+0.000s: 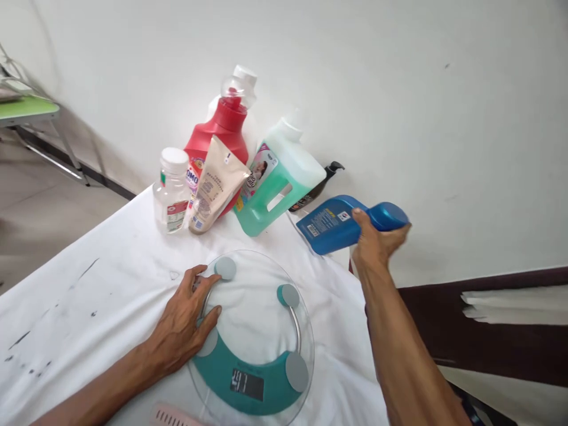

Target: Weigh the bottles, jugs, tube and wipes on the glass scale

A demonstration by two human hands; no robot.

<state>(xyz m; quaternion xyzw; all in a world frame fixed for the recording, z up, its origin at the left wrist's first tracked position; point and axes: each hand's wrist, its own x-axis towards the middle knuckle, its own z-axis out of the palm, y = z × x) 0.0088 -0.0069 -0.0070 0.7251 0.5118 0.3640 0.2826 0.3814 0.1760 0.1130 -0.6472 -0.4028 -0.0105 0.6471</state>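
Observation:
My right hand (377,236) grips a blue bottle (331,222) near its cap, at the right edge of the cloth-covered table. The bottle leans, its base towards the other bottles. My left hand (190,313) rests on the left side of a round glass bathroom scale (252,284), fingers spread apart and holding nothing. Lit digits show on the scale's dark display (247,384), set in a teal band; I cannot read them surely.
Along the wall side stand a clear jar (172,198), a beige tube (217,186), a red detergent bottle (222,133), a green-filled jug (275,189) and a dark pump bottle (317,189). A pink slotted item (175,416) lies at the near edge. A green-topped stool (29,109) stands left.

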